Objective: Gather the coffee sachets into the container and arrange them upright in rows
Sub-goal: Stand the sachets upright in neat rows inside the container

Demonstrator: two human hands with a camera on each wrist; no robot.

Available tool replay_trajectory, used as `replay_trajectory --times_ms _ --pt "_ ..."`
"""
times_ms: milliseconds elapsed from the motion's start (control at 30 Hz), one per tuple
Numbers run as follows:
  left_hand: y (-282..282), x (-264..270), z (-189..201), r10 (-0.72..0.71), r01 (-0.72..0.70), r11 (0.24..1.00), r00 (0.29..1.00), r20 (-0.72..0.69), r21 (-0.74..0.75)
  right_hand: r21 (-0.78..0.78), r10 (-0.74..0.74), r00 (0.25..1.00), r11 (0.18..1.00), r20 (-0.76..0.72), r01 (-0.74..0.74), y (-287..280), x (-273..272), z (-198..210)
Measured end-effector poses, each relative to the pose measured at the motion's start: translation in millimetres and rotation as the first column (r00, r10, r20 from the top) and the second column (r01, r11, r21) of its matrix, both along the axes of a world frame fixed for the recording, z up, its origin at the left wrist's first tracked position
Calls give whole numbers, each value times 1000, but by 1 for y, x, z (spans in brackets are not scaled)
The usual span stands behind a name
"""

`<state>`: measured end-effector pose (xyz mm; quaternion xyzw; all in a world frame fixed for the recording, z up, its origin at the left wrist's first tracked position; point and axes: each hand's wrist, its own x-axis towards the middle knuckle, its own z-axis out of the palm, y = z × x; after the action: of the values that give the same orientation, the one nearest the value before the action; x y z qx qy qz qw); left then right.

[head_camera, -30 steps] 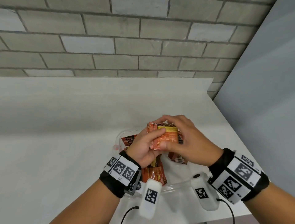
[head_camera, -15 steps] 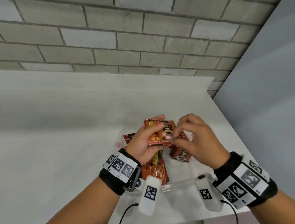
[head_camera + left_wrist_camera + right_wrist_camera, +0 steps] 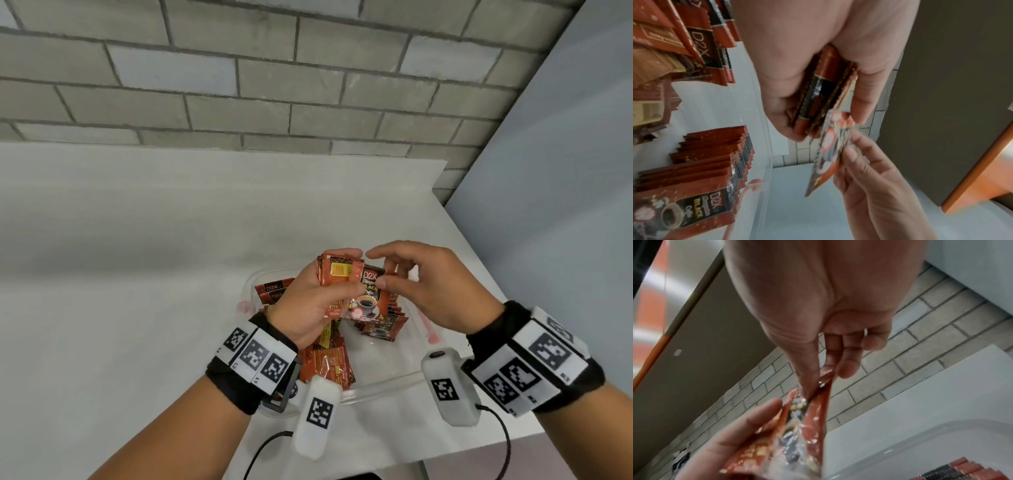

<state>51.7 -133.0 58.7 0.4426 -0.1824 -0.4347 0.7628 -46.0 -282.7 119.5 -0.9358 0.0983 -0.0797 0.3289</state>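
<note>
Against a grey brick wall (image 3: 239,78), near the white counter's (image 3: 120,257) right edge, the left hand (image 3: 308,305) gripped D2X Black Coffee sachets (image 3: 346,274) above the clear container (image 3: 383,383) — the right hand (image 3: 424,287) pinched one sachet (image 3: 828,155)

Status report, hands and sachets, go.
Left hand grips sachet stack. Right hand pinches one sachet at the stack. Container part-filled, one upright row. Nothing in the way.
</note>
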Motion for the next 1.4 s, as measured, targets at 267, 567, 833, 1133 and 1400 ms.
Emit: replay_trajectory --times_ms 267,567,833,1133,1400 --pt "15 19 -3 173 -166 983 982 -82 83 -126 -43 898 992 -437 -14 -23 -16 -19" --pt "16 22 -8 227 -214 968 970 -88 130 -514 -118 765 803 -634 -302 -24 -1 -41" --pt "17 22 -10 239 -225 965 966 -99 136 -627 -141 727 630 -672 -458 -18 9 -47" --pt "16 24 -14 224 -210 968 969 -105 136 -657 -88 729 518 -679 -548 -9 14 -47" --pt "14 24 -13 207 -191 972 972 -112 136 -642 -80 749 580 -658 -502 -12 14 -49"
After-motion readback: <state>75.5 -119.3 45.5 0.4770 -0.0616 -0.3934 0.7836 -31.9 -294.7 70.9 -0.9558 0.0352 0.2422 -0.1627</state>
